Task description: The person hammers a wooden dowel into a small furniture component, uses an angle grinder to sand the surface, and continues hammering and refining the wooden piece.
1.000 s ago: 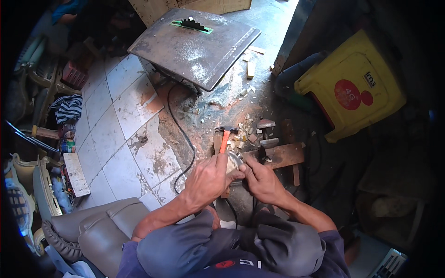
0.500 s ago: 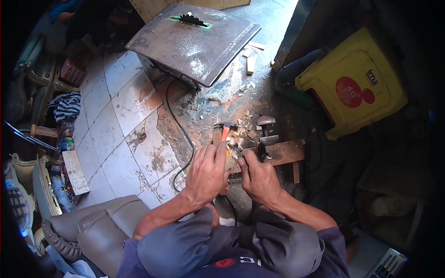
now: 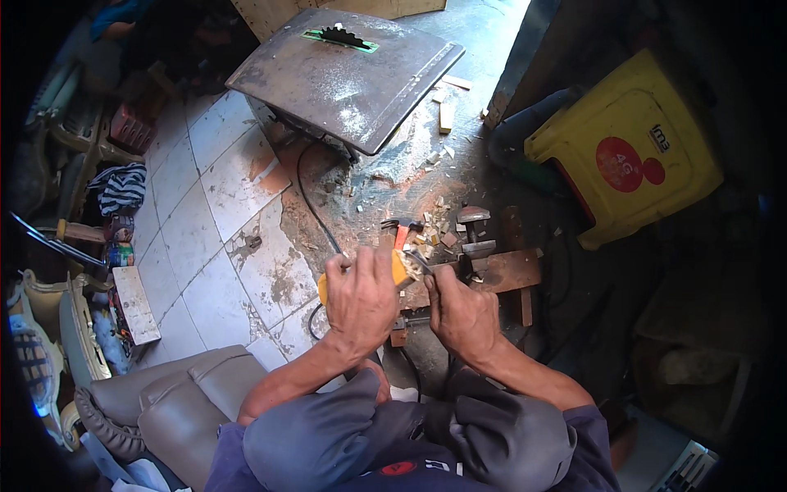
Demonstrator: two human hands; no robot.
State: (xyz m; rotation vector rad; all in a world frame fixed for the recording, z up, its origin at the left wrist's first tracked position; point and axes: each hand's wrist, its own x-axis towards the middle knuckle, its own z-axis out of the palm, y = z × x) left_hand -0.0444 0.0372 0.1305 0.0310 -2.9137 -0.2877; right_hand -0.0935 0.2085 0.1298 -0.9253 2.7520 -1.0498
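Observation:
My left hand is closed around a yellow block-like piece, rounded at its left end, with a rough, pale right end. My right hand is closed on a thin dark metal tool; its tip reaches the rough end, and its handle is hidden in my fingers. Just beyond lies a hammer with an orange handle and dark head. Small wood chips are scattered beside it. To the right, a wooden board lies near metal clamp-like parts.
A table saw with its blade raised stands ahead. A yellow plastic stool lies tipped at the right. A black cable runs over the broken tiles. Grey cushions sit at lower left.
My left hand has turned and shifted slightly left, so more of the yellow piece shows. The metal tool's tip now shows against its rough end. My right hand has barely moved.

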